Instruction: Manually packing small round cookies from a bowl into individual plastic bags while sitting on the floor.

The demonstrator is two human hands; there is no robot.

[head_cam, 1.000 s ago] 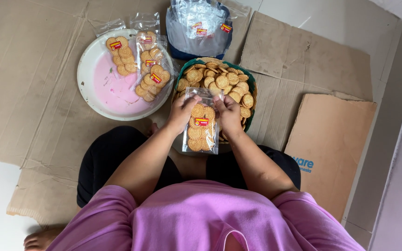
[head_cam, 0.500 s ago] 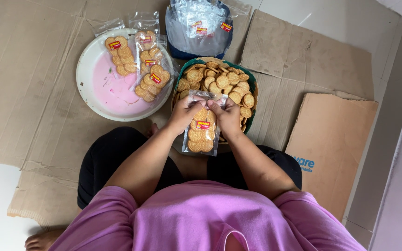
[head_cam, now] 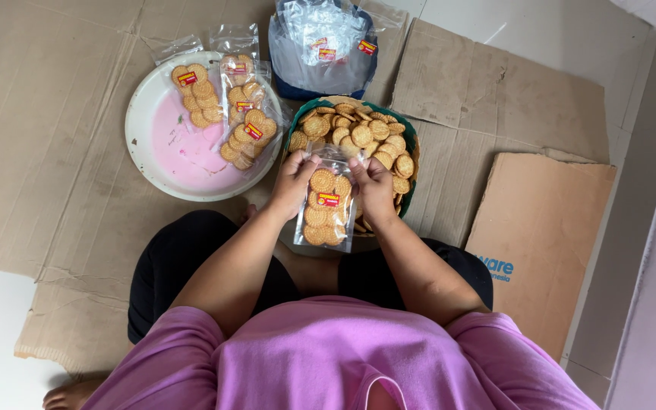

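Flattened cardboard sheets are covering the floor under & around both hands, w/ a cleaner brown cardboard piece lying off to the right of the right hand. A white round tray w/ pink centre is sitting just up-left of the left hand; 3 filled biscuit packs w/ small red-yellow labels are lying on it. Straight beyond the hands, a green-rimmed basket is holding loose round biscuits, heaped; both hands are hovering over its near edge. Further out past the basket, a blue container of empty clear bags is standing, well apart from the hands.

Person in pink top & black trousers is sitting on the cardboard, arms reaching fwd.

Left hand & right hand are gripping a clear plastic pack of biscuits btwn them, fingers curled in & pinching its top edge from either side. Pack is hanging upright-ish below the fingers, over the basket's near rim & the person's lap, label facing up. Biscuits inside are lying stacked in 2 rows. Can't tell if the pack's mouth is open or sealed.
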